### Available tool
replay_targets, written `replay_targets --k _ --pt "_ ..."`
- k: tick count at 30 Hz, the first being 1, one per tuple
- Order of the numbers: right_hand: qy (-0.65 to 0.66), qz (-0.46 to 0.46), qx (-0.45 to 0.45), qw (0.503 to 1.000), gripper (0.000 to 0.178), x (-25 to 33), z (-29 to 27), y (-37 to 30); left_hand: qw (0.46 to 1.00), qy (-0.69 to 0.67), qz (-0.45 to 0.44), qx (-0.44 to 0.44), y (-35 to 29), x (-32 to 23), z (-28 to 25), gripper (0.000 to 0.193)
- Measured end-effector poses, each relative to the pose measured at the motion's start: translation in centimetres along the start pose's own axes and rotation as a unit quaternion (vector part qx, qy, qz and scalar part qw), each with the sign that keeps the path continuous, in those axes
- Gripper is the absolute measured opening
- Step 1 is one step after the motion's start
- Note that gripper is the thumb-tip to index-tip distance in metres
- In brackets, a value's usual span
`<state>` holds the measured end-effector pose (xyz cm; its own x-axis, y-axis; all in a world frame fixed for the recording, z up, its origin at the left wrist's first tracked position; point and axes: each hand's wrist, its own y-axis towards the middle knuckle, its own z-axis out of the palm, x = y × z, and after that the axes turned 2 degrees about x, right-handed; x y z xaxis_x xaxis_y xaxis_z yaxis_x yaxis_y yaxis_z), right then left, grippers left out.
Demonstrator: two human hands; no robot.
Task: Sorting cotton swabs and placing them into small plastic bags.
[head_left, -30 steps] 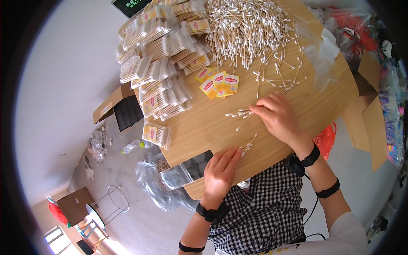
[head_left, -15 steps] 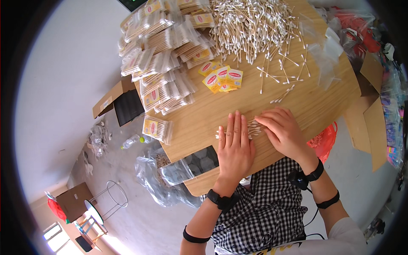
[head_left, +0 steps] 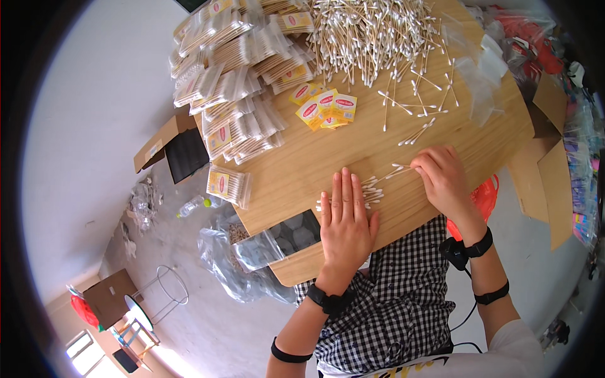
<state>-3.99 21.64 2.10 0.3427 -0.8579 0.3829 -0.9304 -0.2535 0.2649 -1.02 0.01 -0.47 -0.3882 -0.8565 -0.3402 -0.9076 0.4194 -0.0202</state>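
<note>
My left hand lies flat on the wooden table, fingers stretched together over a small group of cotton swabs. White tips of the group show on both sides of the fingers; the middle is hidden under them. To its right, my right hand pinches the end of a cotton swab between thumb and fingertips; one or two sticks are there, I cannot tell which. A few loose swabs rest just beyond. Yellow and white cards lie farther off, in an overlapping cluster.
A large heap of swabs covers the far table, beside stacked filled clear packs. One pack sits at the left edge. Empty plastic bags lie at right. A cardboard box and a red bag stand beyond the table's right edge.
My right hand has moved right, away from the group beside my left hand, with a swab now in its pinch. My left hand has stayed flat in nearly the same place.
</note>
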Motion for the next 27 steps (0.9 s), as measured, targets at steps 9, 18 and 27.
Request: replay_targets --k 9,18,27 --pt "0.008 -0.039 -0.007 0.999 0.015 1.4 1.7 2.5 1.000 -0.005 -0.003 -0.001 -0.7 0.1 0.4 0.075" --pt "0.118 -0.018 0.038 0.992 0.018 5.2 2.4 2.2 1.000 -0.003 0.002 0.002 -0.5 0.0 0.6 0.075" --pt "0.109 0.007 0.099 0.989 0.016 5.8 2.5 2.4 1.000 -0.005 0.008 -0.011 -0.5 0.1 0.7 0.075"
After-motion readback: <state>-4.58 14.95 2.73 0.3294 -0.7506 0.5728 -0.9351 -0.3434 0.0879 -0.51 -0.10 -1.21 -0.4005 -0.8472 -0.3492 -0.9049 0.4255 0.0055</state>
